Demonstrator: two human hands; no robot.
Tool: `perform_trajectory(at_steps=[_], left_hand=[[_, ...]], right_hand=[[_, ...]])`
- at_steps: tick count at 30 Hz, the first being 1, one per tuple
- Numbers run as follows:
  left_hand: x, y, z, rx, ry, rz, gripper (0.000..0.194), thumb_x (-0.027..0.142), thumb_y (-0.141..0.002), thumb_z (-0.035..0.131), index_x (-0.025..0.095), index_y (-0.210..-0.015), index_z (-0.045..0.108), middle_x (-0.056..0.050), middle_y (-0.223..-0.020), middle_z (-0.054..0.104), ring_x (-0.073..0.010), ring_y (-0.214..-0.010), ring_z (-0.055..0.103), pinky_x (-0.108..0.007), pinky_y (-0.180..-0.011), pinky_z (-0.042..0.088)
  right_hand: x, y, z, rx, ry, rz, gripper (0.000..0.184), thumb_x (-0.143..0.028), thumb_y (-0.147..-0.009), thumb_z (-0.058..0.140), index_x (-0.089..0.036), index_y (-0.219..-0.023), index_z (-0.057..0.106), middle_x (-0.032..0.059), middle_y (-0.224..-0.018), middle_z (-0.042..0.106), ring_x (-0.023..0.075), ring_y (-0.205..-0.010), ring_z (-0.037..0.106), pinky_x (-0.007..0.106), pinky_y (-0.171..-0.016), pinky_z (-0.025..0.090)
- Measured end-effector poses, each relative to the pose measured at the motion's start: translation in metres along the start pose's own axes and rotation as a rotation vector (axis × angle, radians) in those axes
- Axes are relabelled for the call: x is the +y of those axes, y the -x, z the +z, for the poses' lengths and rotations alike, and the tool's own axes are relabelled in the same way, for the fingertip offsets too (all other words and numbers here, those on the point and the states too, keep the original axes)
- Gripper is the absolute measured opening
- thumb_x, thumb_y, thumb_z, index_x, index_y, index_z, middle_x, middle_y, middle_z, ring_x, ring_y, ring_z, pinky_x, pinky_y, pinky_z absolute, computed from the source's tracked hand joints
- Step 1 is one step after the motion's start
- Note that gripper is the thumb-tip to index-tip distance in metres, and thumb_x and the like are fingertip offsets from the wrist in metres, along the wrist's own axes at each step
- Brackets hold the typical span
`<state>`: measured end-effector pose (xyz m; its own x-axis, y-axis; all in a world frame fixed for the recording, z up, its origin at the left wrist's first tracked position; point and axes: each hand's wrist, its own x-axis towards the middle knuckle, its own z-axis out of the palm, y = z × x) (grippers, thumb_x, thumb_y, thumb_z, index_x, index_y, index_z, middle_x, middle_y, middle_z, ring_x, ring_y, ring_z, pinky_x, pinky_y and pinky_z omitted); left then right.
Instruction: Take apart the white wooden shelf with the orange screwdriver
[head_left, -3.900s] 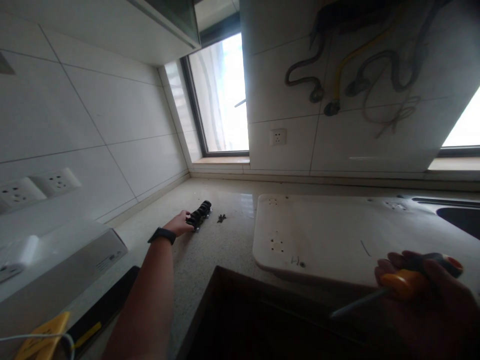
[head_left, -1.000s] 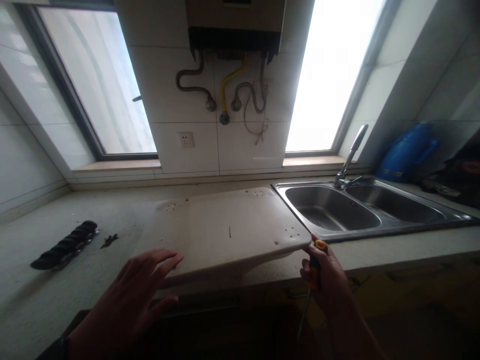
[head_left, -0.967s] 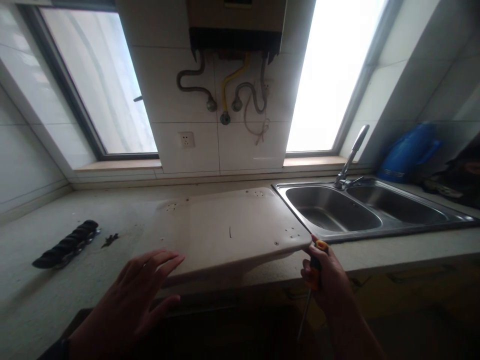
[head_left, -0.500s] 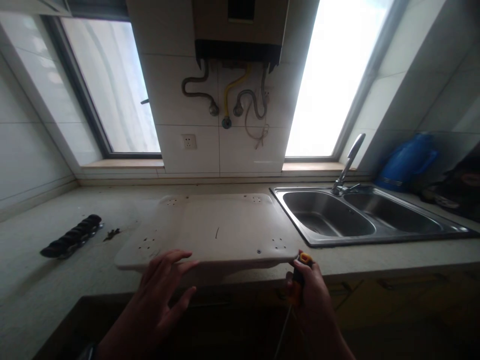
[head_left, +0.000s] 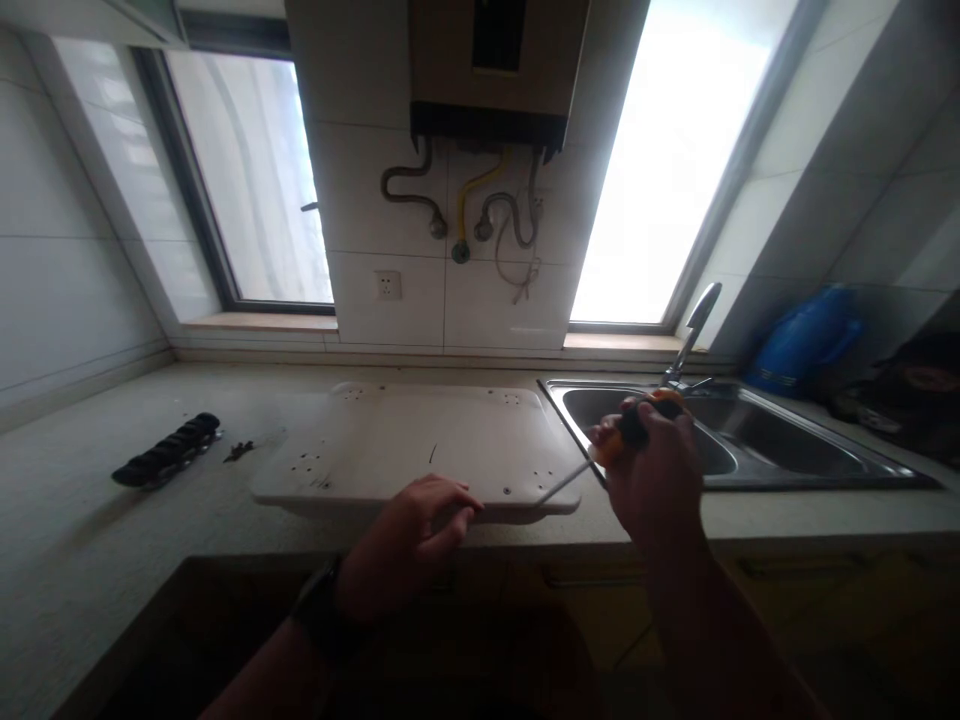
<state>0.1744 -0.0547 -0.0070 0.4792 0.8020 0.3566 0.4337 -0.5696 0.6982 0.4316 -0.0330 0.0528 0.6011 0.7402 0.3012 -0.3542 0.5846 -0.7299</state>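
My right hand [head_left: 660, 470] grips a screwdriver [head_left: 616, 447] with an orange and black handle. Its shaft slants down to the left, the tip at the front right of a white panel [head_left: 405, 440]. Whether the tip touches the panel I cannot tell. My left hand [head_left: 420, 530] is at the panel's front edge, thumb and forefinger pinched together; anything between them is too small to make out. The panel lies flat on the counter, with groups of small holes near its corners, a dark line mark and a screw [head_left: 507, 491] near the front edge.
Left of the panel lie a row of black caster-like pieces [head_left: 169, 450] and a small pile of screws [head_left: 239, 451]. A steel double sink [head_left: 637, 480] with a faucet [head_left: 694, 325] adjoins on the right. A blue jug [head_left: 806, 340] stands beyond it.
My right hand has lifted the screwdriver up and right, its shaft now over the panel's front right. My left hand has moved right along the front edge, its spread fingers closing into a pinch.
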Motion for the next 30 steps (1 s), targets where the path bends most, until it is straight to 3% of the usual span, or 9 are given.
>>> perform_trajectory(at_steps=[4, 11, 17, 23, 26, 30], left_hand=[[0.001, -0.041, 0.01, -0.035, 0.109, -0.018, 0.028, 0.031, -0.1, 0.055, 0.021, -0.115, 0.076, -0.008, -0.114, 0.077, -0.0243, -0.104, 0.07, -0.037, -0.089, 0.053], [-0.017, -0.081, 0.029, -0.118, 0.285, 0.03, 0.032, 0.032, -0.098, 0.06, 0.017, -0.124, 0.074, -0.01, -0.12, 0.077, -0.0242, -0.104, 0.072, -0.036, -0.088, 0.054], [-0.024, -0.089, 0.043, -0.077, 0.398, 0.038, 0.029, 0.031, -0.097, 0.061, 0.015, -0.115, 0.077, -0.011, -0.114, 0.079, -0.0252, -0.105, 0.073, -0.036, -0.095, 0.052], [-0.031, -0.085, 0.045, -0.08, 0.461, 0.051, 0.029, 0.031, -0.098, 0.059, 0.015, -0.114, 0.077, -0.01, -0.113, 0.079, -0.0252, -0.107, 0.072, -0.038, -0.097, 0.052], [-0.033, -0.084, 0.044, -0.104, 0.491, 0.065, 0.029, 0.032, -0.098, 0.062, 0.015, -0.116, 0.077, -0.01, -0.114, 0.079, -0.0253, -0.107, 0.072, -0.038, -0.096, 0.053], [-0.032, -0.085, 0.045, -0.108, 0.519, 0.088, 0.027, 0.032, -0.097, 0.064, 0.014, -0.111, 0.077, -0.012, -0.11, 0.08, -0.0256, -0.105, 0.073, -0.037, -0.095, 0.053]], right_hand=[[0.022, -0.005, 0.028, -0.115, 0.052, 0.0, 0.041, -0.033, -0.072, 0.074, -0.027, -0.098, 0.043, -0.0095, -0.076, 0.06, 0.0086, -0.052, 0.056, 0.024, -0.05, 0.048], [0.044, -0.001, 0.033, -0.288, 0.228, -0.109, 0.035, -0.038, -0.086, 0.064, -0.029, -0.107, 0.037, -0.0123, -0.062, 0.055, 0.0103, -0.049, 0.053, 0.023, -0.048, 0.044], [0.045, 0.0, 0.037, -0.377, 0.303, -0.097, 0.032, -0.038, -0.089, 0.061, -0.029, -0.108, 0.036, -0.0117, -0.065, 0.056, 0.0099, -0.05, 0.054, 0.024, -0.05, 0.044], [0.043, 0.0, 0.039, -0.564, 0.364, -0.109, 0.026, -0.037, -0.092, 0.057, -0.028, -0.106, 0.036, -0.0104, -0.064, 0.057, 0.0112, -0.054, 0.055, 0.024, -0.052, 0.045], [0.043, 0.0, 0.041, -0.571, 0.397, -0.135, 0.036, -0.041, -0.09, 0.061, -0.029, -0.109, 0.033, -0.0104, -0.067, 0.055, 0.0116, -0.055, 0.056, 0.024, -0.051, 0.046], [0.042, 0.003, 0.046, -0.497, 0.477, -0.133, 0.054, -0.045, -0.081, 0.072, -0.03, -0.109, 0.029, -0.0076, -0.086, 0.054, 0.0111, -0.057, 0.06, 0.027, -0.05, 0.051]])
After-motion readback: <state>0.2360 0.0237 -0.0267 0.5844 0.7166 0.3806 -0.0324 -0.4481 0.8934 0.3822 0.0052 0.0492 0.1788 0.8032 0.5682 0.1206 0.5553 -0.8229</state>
